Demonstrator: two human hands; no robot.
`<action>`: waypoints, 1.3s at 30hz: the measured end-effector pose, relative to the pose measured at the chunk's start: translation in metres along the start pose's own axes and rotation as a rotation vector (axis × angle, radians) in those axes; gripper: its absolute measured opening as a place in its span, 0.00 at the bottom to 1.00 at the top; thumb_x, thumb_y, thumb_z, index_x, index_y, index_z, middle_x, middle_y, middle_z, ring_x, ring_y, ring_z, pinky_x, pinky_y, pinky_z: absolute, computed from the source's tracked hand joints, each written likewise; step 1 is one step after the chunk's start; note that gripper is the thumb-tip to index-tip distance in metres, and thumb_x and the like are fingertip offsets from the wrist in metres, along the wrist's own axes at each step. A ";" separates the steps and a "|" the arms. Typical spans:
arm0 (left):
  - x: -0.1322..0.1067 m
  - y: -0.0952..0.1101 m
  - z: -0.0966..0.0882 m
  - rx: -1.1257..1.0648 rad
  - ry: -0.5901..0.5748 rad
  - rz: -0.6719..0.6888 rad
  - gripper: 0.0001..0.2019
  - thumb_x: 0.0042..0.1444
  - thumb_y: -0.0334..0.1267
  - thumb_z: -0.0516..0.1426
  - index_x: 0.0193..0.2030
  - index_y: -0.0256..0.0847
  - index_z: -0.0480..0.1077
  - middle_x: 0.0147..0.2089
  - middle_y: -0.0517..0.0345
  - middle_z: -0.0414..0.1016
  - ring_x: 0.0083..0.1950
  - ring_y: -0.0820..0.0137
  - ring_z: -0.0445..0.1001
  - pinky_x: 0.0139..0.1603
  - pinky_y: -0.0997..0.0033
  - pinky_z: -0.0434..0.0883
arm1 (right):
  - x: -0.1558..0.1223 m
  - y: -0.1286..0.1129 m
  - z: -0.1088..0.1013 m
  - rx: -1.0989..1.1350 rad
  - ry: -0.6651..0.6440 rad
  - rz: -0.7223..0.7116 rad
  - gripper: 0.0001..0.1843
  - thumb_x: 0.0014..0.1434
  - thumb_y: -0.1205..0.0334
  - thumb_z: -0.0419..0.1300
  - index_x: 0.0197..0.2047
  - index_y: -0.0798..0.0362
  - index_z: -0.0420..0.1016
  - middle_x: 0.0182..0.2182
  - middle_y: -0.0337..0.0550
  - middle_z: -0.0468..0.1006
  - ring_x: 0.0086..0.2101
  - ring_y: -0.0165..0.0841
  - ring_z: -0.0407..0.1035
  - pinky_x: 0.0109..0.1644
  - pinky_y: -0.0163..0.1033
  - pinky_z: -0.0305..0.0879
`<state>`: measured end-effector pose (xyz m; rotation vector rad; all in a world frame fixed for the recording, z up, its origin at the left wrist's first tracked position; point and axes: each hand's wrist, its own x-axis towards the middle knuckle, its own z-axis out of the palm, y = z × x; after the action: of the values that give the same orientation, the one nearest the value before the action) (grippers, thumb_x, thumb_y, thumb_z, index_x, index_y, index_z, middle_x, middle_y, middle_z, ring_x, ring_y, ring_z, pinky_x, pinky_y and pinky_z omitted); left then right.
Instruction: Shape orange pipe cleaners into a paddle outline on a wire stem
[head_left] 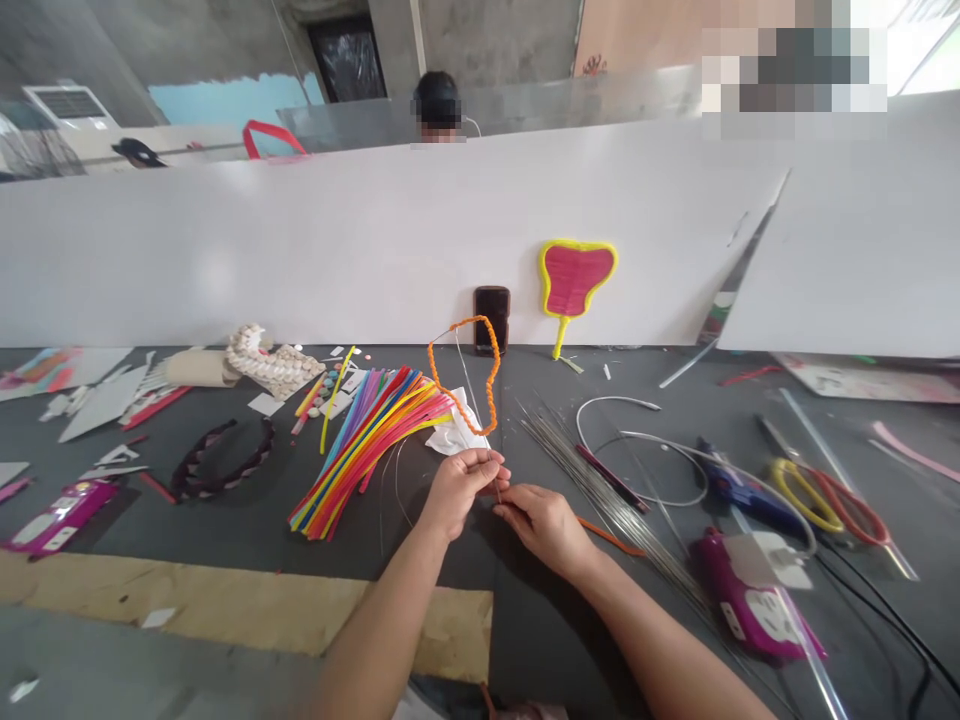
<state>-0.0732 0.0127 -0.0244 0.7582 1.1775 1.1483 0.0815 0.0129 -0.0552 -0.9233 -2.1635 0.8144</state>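
Observation:
Raised over the table is a wire loop [495,375] wrapped in twisted orange pipe cleaner, with a bare wire running up through its middle. My left hand [461,488] pinches the loop's lower stem between thumb and fingers. Just below, the fingers of my right hand [544,525] are closed on the stem's lower end, close to my left fingertips. An orange strip [611,537] lies on the table beside my right wrist. To the left, a fanned bundle of coloured pipe cleaners [360,450] lies near a white tissue [452,430]. Loose metal wires [600,490] are spread to the right.
A phone [491,320] and a pink fan shape with yellow edging [577,280] lean on the white partition [337,240]. Rightward lie a glue gun [750,490], scissors [832,495] and a purple power strip [757,600]. A braided dark headband [225,460] is at left. People are beyond the partition.

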 end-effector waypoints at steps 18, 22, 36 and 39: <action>-0.002 -0.001 0.007 0.129 0.012 0.020 0.13 0.44 0.43 0.64 0.33 0.37 0.72 0.29 0.55 0.78 0.31 0.69 0.76 0.35 0.71 0.72 | 0.000 0.000 0.006 -0.041 0.149 0.131 0.16 0.62 0.55 0.51 0.24 0.51 0.67 0.21 0.40 0.72 0.22 0.30 0.65 0.27 0.33 0.57; -0.004 0.003 0.011 0.160 -0.004 0.059 0.12 0.45 0.42 0.63 0.33 0.37 0.72 0.29 0.56 0.78 0.31 0.69 0.76 0.37 0.71 0.72 | 0.000 -0.003 0.007 -0.059 0.173 0.147 0.17 0.61 0.54 0.53 0.23 0.51 0.66 0.20 0.39 0.71 0.21 0.29 0.64 0.27 0.33 0.56; -0.071 -0.004 -0.033 0.367 -0.043 -0.132 0.14 0.45 0.46 0.62 0.31 0.36 0.70 0.25 0.59 0.73 0.25 0.74 0.71 0.27 0.74 0.69 | -0.021 0.001 -0.075 -0.239 0.111 0.236 0.11 0.60 0.65 0.51 0.40 0.50 0.74 0.36 0.42 0.78 0.36 0.34 0.71 0.40 0.36 0.63; -0.086 -0.016 -0.047 0.380 -0.075 -0.220 0.16 0.44 0.48 0.62 0.30 0.36 0.69 0.23 0.60 0.72 0.23 0.75 0.68 0.23 0.76 0.66 | -0.032 0.006 -0.061 -0.420 -0.020 0.221 0.09 0.58 0.63 0.55 0.40 0.51 0.75 0.38 0.45 0.76 0.40 0.38 0.69 0.44 0.39 0.62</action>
<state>-0.1118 -0.0792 -0.0253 0.9227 1.3965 0.7163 0.1471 0.0090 -0.0328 -1.3872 -2.3230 0.4712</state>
